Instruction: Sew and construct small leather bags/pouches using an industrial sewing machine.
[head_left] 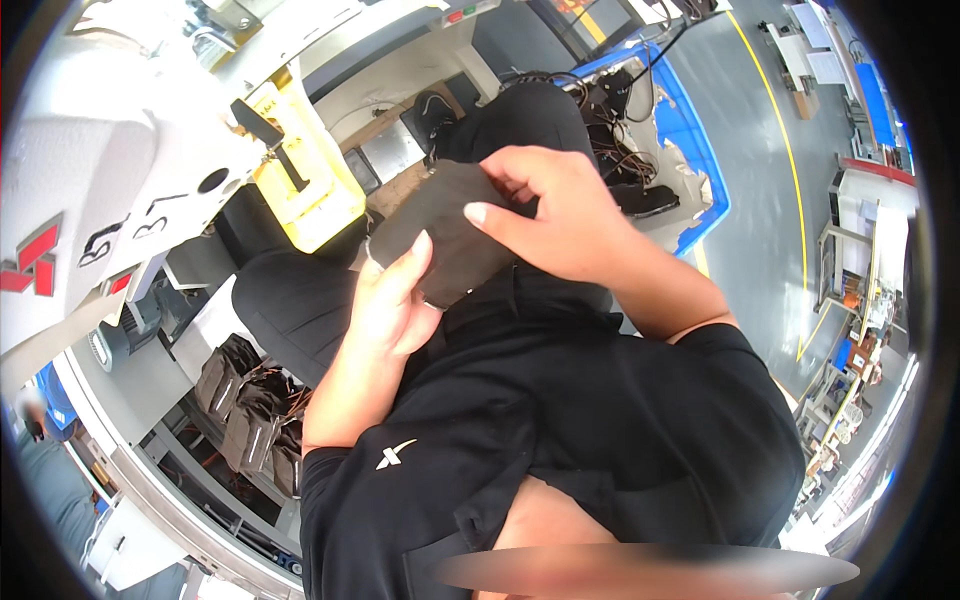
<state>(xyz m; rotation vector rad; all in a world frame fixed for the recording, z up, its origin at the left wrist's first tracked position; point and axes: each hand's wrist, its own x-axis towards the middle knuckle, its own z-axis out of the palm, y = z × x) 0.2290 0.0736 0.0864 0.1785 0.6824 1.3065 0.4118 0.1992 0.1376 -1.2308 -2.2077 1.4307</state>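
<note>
A flat, dark olive-grey piece of material (445,225) with a rough edge is held over my lap. My left hand (395,300) grips it along its lower left, thumb pressed on the upper face. My right hand (545,215) holds its upper right part, with the thumb lying across the face and the fingers bent at the edge, partly hidden. Both hands are closed on the same piece. Just beyond it, to the upper left, is a yellow plastic piece (335,190) beside a white machine body (120,160).
A blue bin (705,150) with dark cabled items stands at the upper right, next to a grey floor (760,230) with a yellow line. Dark bundled pieces (230,395) lie on a lower shelf at left. A person in grey-blue (70,490) is at the far left edge.
</note>
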